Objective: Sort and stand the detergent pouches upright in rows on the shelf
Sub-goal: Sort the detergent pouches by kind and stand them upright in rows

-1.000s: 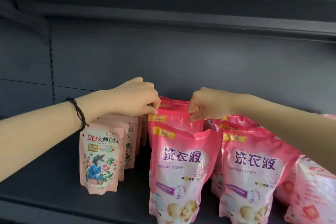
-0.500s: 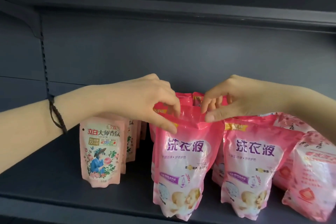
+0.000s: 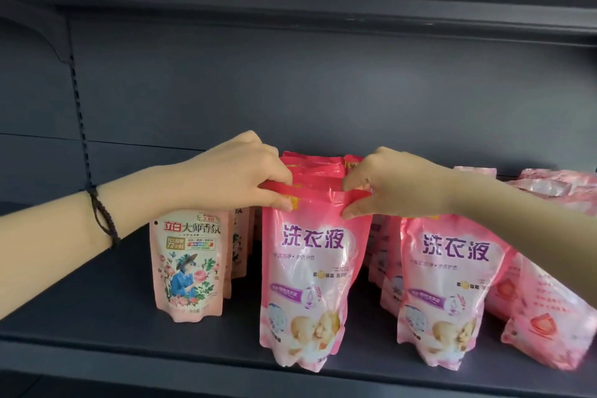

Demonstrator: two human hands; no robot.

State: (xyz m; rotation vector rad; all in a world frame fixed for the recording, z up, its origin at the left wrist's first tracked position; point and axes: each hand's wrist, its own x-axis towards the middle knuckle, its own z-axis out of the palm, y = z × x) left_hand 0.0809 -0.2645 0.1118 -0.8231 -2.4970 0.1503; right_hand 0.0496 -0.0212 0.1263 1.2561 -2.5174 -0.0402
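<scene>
A tall pink detergent pouch (image 3: 310,275) with purple lettering stands upright at the front of the dark shelf (image 3: 129,326). My left hand (image 3: 235,174) pinches its top left corner and my right hand (image 3: 387,184) pinches its top right corner. More pink pouches (image 3: 316,168) of the same kind stand in a row behind it. A second row starts with another pink pouch (image 3: 452,294) to the right. On the left stands a row of smaller peach pouches (image 3: 189,265) with a flower picture.
Paler pink pouches (image 3: 546,317) lean and lie in a loose pile at the far right. The shelf's front lip (image 3: 161,371) runs below the pouches. The shelf above (image 3: 323,6) overhangs, and a slotted upright (image 3: 79,113) stands at the back left.
Both hands came forward from the pouches at the back to the front pouch and now pinch its top corners. That pouch stands straighter than before.
</scene>
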